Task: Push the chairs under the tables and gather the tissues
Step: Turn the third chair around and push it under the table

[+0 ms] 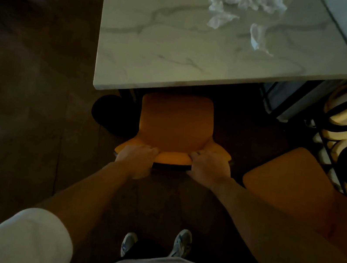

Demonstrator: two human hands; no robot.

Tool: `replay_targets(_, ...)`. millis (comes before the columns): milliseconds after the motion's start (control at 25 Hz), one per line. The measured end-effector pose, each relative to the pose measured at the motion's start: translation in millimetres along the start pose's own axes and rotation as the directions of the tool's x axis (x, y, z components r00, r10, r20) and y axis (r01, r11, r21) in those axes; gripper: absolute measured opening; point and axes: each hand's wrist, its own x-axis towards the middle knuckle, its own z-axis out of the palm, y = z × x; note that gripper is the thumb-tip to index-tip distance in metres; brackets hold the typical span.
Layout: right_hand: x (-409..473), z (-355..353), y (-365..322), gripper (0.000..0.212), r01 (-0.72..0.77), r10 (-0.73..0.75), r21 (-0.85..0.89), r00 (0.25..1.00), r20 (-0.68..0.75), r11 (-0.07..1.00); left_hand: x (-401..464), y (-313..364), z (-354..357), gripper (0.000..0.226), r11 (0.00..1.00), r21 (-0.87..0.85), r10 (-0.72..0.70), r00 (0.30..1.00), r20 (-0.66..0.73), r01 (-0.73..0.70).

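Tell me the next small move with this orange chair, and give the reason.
Probably push the orange chair straight forward under the marble table. Both the left hand and right hand grip the top of its backrest, yet nearly all of the seat sits outside the table's near edge. The crumpled tissues lie at the far side, so they can wait.

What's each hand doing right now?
Left hand: closed on the orange chair backrest's top edge.
Right hand: closed on the same backrest edge.
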Motion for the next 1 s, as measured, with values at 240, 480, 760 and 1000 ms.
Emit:
replay_targets(240,22.5,-0.4,23.0,0.037,0.020,-0.020,-0.020,1.000,0.001,1.000,20.7,3.4,-10.1,0.044,1.000,-0.021,-0.007,1.000,-0.029,0.006)
replay_targets(480,43.1,-7.2,40.4,0.046,0.064,-0.065,-0.081,0.998,-0.005,0.995,40.3,1.8,-17.5,0.042,0.998,-0.063,-0.017,0.999,-0.041,0.014)
replay_targets(760,77.9,-14.1,59.3,0.047,0.084,-0.087,-0.088,0.996,-0.029,0.993,72.0,-9.7,-26.7,0.047,0.996,-0.084,-0.034,0.996,-0.080,0.028)
replay_targets(1000,111.5,-23.4,74.7,0.050,0.102,-0.110,-0.142,0.993,-0.048,0.985,107.1,-27.5,-30.1,0.046,0.996,-0.084,-0.046,0.989,-0.138,0.034)
